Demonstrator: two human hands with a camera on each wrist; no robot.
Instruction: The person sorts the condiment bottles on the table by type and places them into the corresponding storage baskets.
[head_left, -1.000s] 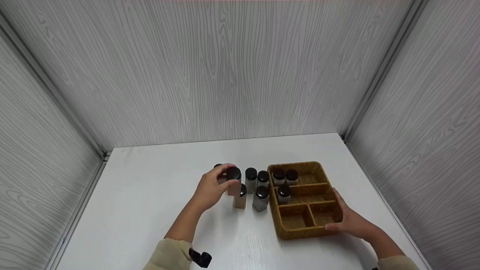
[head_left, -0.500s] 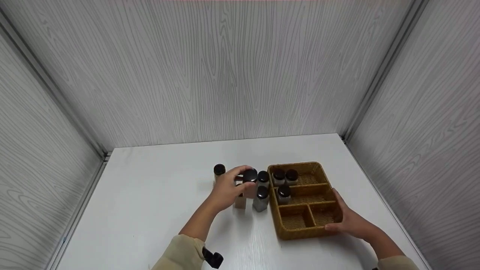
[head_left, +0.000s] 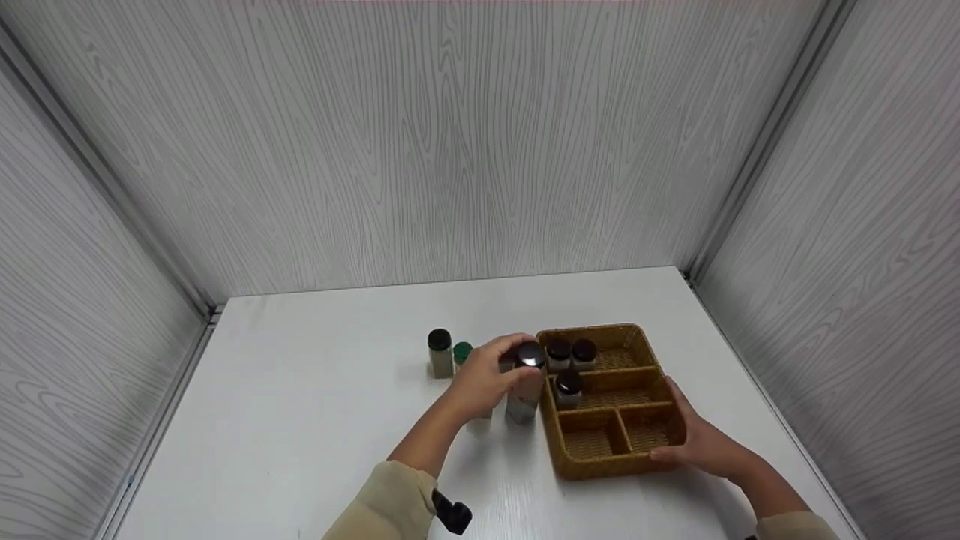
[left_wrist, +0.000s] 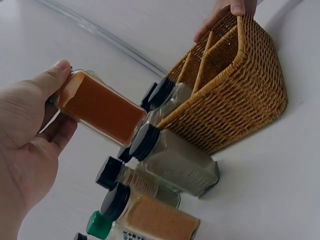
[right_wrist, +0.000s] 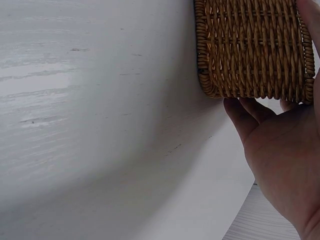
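My left hand [head_left: 480, 384] pinches a spice jar [left_wrist: 102, 107] of orange-red powder by its dark-lidded end. It is raised above the other jars, just left of the wicker basket [head_left: 566, 471]. In the head view the held jar overlaps a jar of greyish powder [left_wrist: 180, 162] standing beside the basket. At the basket's near right corner, my right hand [head_left: 709, 444] grips the wall, thumb on the front side and fingers along the right. Three black-lidded jars stand in the basket: two in the back compartment and one jar [head_left: 568, 388] in the middle one.
Left of the basket stand a black-lidded jar [head_left: 440, 352], a green-lidded jar [head_left: 463, 352] and a jar of tan powder [left_wrist: 157, 220], partly behind my left hand in the head view. Wood-grain panels [head_left: 450, 150] enclose the white table [head_left: 300, 390].
My left hand has carried the held jar rightward over the standing jars to the basket's left edge, uncovering the black-lidded and green-lidded jars. The right hand and basket stay put.
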